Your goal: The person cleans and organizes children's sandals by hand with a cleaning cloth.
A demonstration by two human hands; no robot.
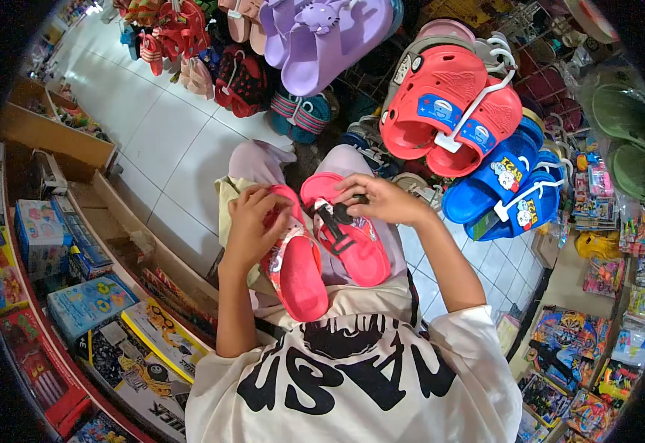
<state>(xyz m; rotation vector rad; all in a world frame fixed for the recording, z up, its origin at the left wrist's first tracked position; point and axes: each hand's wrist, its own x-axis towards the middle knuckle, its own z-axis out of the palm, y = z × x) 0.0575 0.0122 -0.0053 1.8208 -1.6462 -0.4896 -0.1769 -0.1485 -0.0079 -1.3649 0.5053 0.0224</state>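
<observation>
A pair of pink sandals rests on my lap. My left hand (257,221) is closed around the upper part of the left sandal (304,277), whose strap has a white patterned print. Beside it, the right sandal (367,262) lies tilted with a black plastic hanger (335,227) across its strap. The curled fingers of my right hand (381,198) pinch the top of this hanger, near the sandal's end. My fingers partly cover both sandals' far ends.
Red clogs (448,111), blue slides (511,184) and purple sandals (322,44) hang close ahead. Boxed toys (90,303) fill the curved shelf at left. Packaged toys (570,340) hang or lie at right. White floor tiles (164,125) show beyond my knees.
</observation>
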